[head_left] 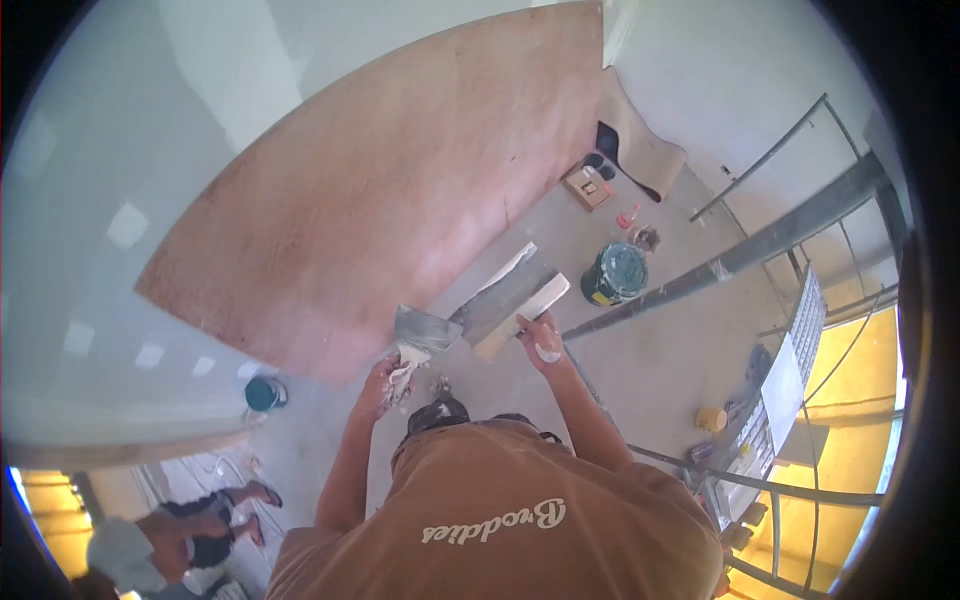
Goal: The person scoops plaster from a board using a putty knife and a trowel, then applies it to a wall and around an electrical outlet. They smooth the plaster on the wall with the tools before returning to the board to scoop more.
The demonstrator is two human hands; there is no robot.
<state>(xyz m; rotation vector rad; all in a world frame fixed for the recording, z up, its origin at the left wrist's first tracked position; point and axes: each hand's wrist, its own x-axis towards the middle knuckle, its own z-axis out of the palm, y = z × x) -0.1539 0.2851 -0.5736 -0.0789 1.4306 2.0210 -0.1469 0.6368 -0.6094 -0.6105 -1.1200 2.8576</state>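
Observation:
My left hand [375,392] is closed round the handle of a filling knife [428,330], its wide metal blade pointing up and away. White compound is smeared over the fingers and the base of the blade. My right hand [541,342] grips the near edge of a broad, flat plastering tool [500,305], grey in the middle with white compound along its long edges. The filling knife's blade lies right beside the left end of this tool. A white smear of compound shows on the back of my right hand.
A large brown curved panel [400,190] spans the space ahead. To the right stand a compound bucket [615,273], a cardboard box [587,187] and metal scaffold tubes [740,260]. A dark green bucket [265,393] is at left; another person [175,545] is lower left.

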